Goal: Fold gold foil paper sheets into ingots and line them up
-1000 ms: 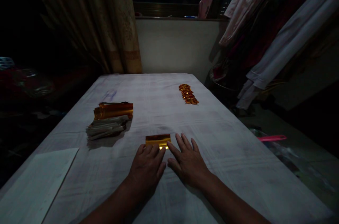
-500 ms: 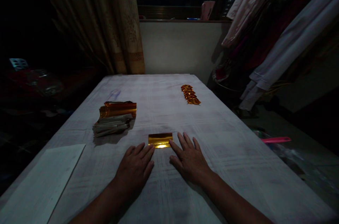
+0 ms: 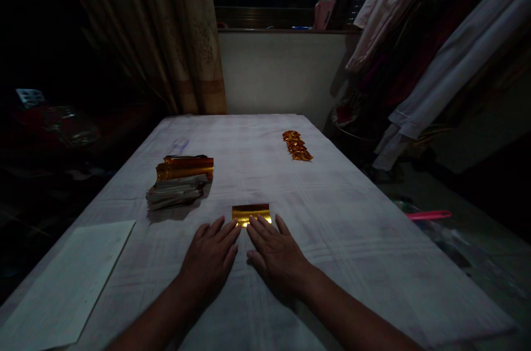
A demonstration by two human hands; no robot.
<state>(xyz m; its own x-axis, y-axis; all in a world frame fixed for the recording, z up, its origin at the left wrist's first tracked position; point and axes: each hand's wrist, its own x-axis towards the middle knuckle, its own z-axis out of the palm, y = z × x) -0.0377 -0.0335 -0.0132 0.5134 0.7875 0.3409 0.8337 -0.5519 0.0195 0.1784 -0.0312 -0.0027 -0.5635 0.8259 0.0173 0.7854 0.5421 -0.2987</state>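
A small rectangle of shiny gold foil paper (image 3: 251,211) lies on the cloth-covered table in front of me. My left hand (image 3: 211,254) rests flat, its fingertips at the sheet's near left corner. With fingers stretched out, my right hand (image 3: 277,249) lies over the near edge of the sheet, covering part of it. Neither hand grasps anything. To the left is a stack of foil paper (image 3: 188,167), some sheets gold side up and others showing a grey back. A row of folded gold foil pieces (image 3: 297,146) lies toward the far right.
A white sheet or board (image 3: 70,284) lies at the table's left edge. A curtain (image 3: 199,63) hangs behind, beside a sill with a pink mug (image 3: 322,14). Clothes (image 3: 440,63) hang along the right side. Near the floor there is a pink handle (image 3: 429,215).
My right hand has slid left from the foil's right corner onto its near edge. My left hand stays at the left corner. The view has shifted slightly.
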